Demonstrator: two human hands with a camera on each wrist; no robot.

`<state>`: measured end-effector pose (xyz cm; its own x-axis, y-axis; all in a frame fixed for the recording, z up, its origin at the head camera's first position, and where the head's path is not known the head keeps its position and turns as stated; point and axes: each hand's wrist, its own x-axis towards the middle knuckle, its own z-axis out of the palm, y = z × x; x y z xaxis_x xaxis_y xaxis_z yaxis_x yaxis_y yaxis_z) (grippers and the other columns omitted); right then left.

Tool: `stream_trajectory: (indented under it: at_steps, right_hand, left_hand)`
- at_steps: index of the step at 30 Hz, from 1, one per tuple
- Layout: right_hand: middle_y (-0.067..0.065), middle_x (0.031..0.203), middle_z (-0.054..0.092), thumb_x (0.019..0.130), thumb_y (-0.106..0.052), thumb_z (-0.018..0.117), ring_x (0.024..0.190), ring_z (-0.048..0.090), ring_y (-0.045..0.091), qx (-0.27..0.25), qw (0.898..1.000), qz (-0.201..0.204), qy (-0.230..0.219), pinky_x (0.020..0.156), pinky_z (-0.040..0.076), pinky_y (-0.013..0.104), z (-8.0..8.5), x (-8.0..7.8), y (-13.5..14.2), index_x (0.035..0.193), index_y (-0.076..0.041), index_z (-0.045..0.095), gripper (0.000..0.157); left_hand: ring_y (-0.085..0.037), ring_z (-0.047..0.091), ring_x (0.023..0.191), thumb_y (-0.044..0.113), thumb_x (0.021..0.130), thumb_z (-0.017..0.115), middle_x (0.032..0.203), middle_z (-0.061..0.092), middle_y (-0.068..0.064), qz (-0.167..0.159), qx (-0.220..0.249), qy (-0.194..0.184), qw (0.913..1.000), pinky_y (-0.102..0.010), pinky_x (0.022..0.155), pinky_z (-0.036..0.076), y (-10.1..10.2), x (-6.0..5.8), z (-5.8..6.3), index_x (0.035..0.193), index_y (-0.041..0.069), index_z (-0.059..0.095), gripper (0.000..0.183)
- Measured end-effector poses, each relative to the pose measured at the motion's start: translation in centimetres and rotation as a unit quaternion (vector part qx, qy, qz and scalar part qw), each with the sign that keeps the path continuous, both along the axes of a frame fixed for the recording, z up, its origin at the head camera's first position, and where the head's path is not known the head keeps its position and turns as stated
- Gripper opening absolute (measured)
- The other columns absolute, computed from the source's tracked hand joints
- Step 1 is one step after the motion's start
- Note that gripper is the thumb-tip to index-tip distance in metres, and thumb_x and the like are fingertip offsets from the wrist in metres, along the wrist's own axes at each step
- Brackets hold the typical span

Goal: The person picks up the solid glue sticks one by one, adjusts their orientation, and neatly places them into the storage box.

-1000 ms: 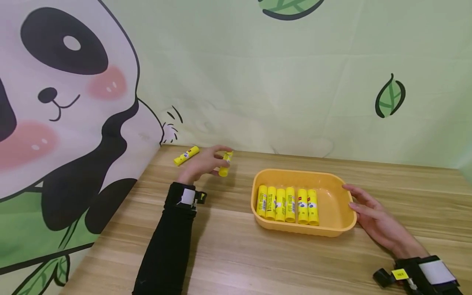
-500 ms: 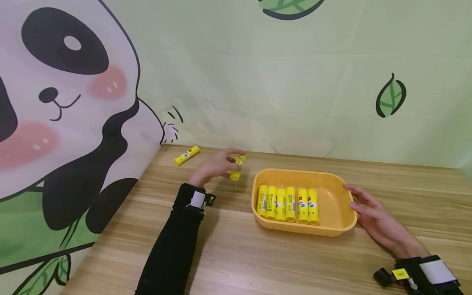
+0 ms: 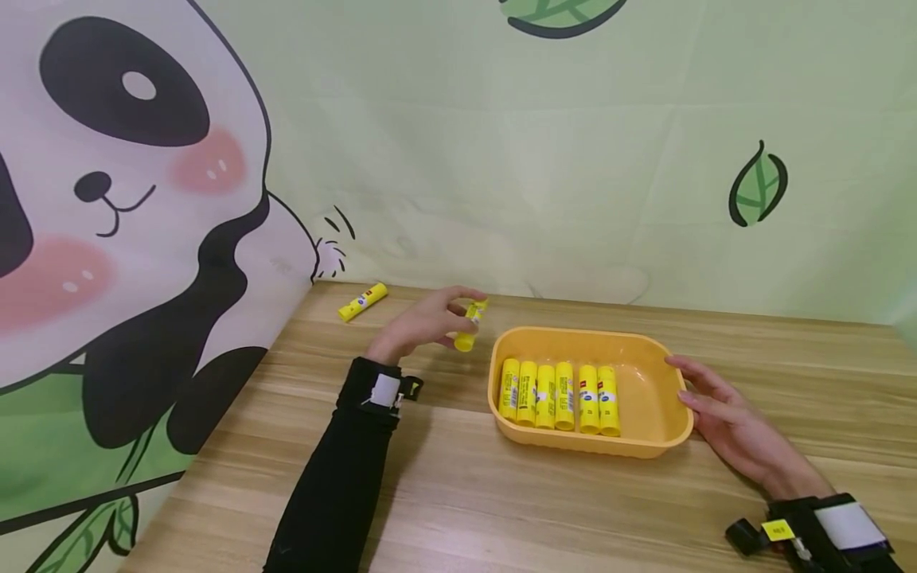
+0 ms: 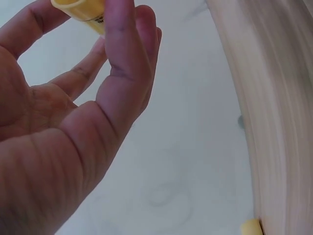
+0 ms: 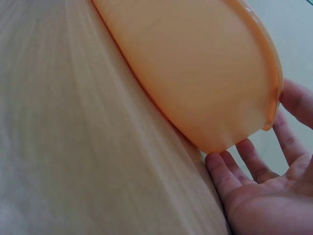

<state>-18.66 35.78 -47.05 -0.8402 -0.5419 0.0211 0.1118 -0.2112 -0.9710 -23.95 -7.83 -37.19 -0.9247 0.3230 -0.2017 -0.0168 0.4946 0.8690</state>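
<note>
My left hand pinches a yellow glue stick between thumb and fingers, tilted slightly, just left of the orange plastic basket. In the left wrist view the lower end of that glue stick shows between the fingers; the rest is cut off by the frame. Several glue sticks lie side by side in the basket's left and middle part. At the basket's right end, my right hand holds the rim with thumb and forefinger, and its other fingers touch the outer wall.
Another yellow glue stick lies on the wooden table at the back left, behind the left wrist. A cloth backdrop with a panda and leaves rises along the table's back and left edges.
My left hand has moved right with the glue stick, toward the basket, and slowed in the last half second. The right hand and the basket have stayed in place.
</note>
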Motion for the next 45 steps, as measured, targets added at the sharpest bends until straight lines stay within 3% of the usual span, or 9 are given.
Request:
stream_trajectory:
  at_steps: [19,27,34,45]
  right_hand:
    - [0.002,0.145,0.021,0.104,-0.006,0.036,0.122,0.047,0.008,0.0,1.0,-0.002,0.0,0.094,0.046,0.025,0.0,-0.1,0.0,0.15,-0.011,0.028,0.047]
    - [0.001,0.145,0.021,0.104,-0.007,0.037,0.122,0.047,0.008,0.005,1.0,-0.007,-0.004,0.094,0.046,0.025,0.2,0.0,-0.1,0.15,-0.012,0.028,0.047]
    - [0.003,0.147,0.021,0.103,-0.004,0.036,0.124,0.046,0.009,-0.005,1.0,-0.002,0.003,0.093,0.047,0.026,0.0,-0.2,0.0,0.15,-0.011,0.028,0.047]
    - [0.002,0.146,0.022,0.103,-0.005,0.036,0.123,0.047,0.009,-0.005,1.0,-0.004,0.004,0.093,0.046,0.026,0.1,-0.1,-0.1,0.15,-0.011,0.028,0.048]
  left_hand:
    - [-0.026,0.058,0.105,0.015,0.09,0.066,0.126,0.054,-0.01,-0.057,-0.004,0.021,0.9981,-0.047,0.08,0.054,2.1,1.0,0.7,0.135,0.024,0.054,0.047]
    - [-0.026,0.059,0.102,0.014,0.09,0.066,0.125,0.054,-0.011,-0.093,-0.009,0.015,0.9955,-0.037,0.074,0.056,3.5,1.2,0.5,0.136,0.021,0.052,0.048]
    - [-0.025,0.058,0.102,0.013,0.09,0.066,0.126,0.053,-0.013,-0.107,-0.011,0.023,0.9939,-0.045,0.078,0.055,4.7,1.6,0.3,0.136,0.021,0.053,0.049]
    - [-0.026,0.052,0.107,0.012,0.09,0.065,0.128,0.051,-0.009,-0.135,-0.023,0.031,0.9901,-0.035,0.071,0.054,5.8,2.0,-0.2,0.138,0.017,0.051,0.05]
